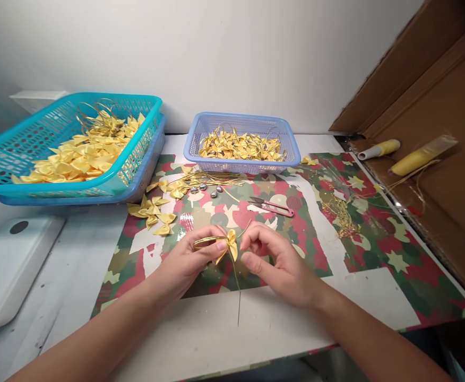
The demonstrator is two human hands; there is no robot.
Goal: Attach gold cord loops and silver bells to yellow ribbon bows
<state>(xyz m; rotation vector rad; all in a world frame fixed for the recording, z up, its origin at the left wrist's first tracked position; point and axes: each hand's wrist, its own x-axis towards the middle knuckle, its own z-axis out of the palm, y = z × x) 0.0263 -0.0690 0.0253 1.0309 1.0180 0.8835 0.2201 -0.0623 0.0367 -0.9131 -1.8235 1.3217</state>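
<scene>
The left hand [187, 260] pinched a small yellow satin ribbon bow [229, 245] with its gold cord loop while the right hand [276, 262], fingers curled narrow, steadied the cord above the camouflage-patterned worktop [376, 254], keeping both within easy reach.

A turquoise basket [137, 159] at the left rear holds a heap of yellow bows and sits in a blue basket beneath it. A smaller lilac basket [292, 151] at the back holds more bows with gold loops. Loose bows [153, 211] lie on the patterned paper [376, 254], near small silver beads [208, 190], perhaps bells. Pink snips [274, 207] lie mid-sheet. Two yellow spools [410, 162] rest on cardboard at right.
</scene>
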